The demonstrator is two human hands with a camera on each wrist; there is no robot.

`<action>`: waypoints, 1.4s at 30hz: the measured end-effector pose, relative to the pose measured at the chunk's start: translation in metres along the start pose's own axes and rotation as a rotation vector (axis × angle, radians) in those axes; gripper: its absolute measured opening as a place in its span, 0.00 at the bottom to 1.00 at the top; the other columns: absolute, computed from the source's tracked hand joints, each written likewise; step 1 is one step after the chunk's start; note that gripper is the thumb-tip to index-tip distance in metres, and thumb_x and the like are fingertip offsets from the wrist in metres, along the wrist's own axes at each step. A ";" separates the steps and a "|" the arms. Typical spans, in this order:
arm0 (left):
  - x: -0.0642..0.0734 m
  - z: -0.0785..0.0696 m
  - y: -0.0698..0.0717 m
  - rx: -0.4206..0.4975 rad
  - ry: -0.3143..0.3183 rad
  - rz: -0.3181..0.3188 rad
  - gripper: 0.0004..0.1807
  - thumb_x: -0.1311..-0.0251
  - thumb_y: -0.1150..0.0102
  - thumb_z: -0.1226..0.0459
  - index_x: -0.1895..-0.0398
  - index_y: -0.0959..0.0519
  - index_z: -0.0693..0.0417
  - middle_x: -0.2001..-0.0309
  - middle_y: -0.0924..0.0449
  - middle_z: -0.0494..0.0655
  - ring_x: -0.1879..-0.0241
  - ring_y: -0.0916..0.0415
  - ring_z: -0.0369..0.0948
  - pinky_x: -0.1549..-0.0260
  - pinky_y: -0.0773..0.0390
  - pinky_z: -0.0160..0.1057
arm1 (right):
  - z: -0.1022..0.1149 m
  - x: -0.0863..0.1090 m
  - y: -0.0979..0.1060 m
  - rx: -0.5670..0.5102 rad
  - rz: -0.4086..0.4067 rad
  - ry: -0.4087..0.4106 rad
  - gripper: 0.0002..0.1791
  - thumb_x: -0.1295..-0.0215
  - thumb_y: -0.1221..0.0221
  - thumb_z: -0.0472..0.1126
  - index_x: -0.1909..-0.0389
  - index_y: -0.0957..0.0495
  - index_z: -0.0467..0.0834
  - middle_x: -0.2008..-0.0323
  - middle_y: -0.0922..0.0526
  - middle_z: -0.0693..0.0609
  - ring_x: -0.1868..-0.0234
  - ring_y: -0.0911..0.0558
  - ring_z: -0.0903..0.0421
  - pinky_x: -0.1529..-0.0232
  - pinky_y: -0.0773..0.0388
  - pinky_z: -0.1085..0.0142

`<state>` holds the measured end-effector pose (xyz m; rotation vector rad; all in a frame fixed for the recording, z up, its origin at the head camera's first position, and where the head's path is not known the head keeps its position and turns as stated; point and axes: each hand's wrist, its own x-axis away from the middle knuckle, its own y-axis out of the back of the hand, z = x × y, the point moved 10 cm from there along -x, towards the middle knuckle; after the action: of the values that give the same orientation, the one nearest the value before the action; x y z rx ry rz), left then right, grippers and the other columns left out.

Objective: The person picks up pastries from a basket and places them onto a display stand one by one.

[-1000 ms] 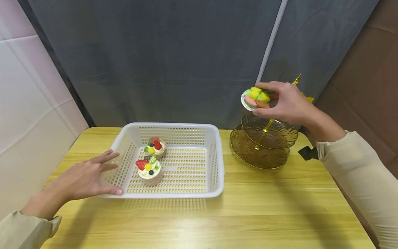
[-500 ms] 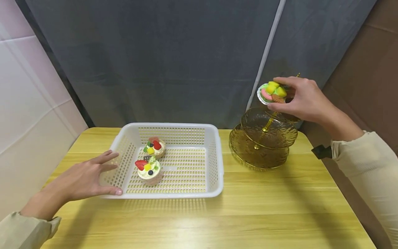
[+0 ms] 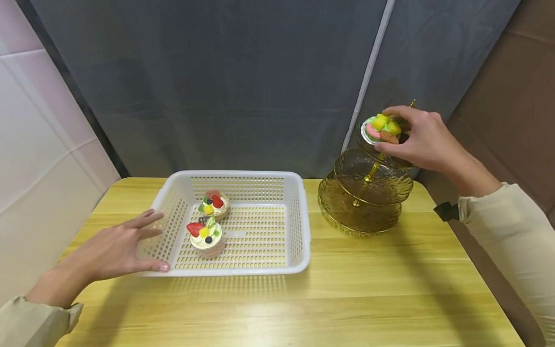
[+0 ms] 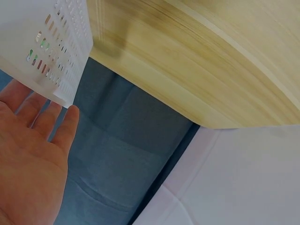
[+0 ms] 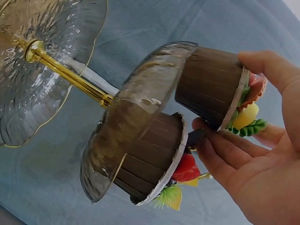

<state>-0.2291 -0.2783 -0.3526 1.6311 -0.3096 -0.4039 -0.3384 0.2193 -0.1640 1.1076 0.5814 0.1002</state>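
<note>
My right hand pinches a cupcake with yellow fruit, green cream and a pink piece on top. It is at the top plate of a gold-rimmed three-tier stand. The right wrist view shows that cupcake's brown pleated cup against or very near the plate's edge. A second brown-cupped cupcake with a red topping sits on that same plate, hidden by my hand in the head view. My left hand, fingers extended, touches the left side of a white perforated basket.
Two cream cupcakes, a front one and a back one, stand at the left inside the basket. The stand's lower two plates hold nothing visible. A wooden table bears basket and stand, with a dark curtain behind.
My right hand has carried the yellow-fruit cupcake to the right, then slightly down to the stand's top plate. My left hand and the basket stay in place.
</note>
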 end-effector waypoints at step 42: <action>-0.004 -0.005 -0.001 0.003 -0.015 -0.009 0.49 0.59 0.32 0.30 0.47 0.17 0.62 0.33 0.32 0.62 0.38 0.30 0.66 0.63 0.21 0.60 | 0.026 0.005 -0.004 0.124 -0.086 0.060 0.30 0.38 0.38 0.48 0.36 0.26 0.39 0.39 0.22 0.40 0.48 0.22 0.40 0.53 0.29 0.45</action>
<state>-0.2308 -0.2714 -0.3533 1.6333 -0.3142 -0.4230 -0.3223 0.1981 -0.1613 1.2018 0.6956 0.0234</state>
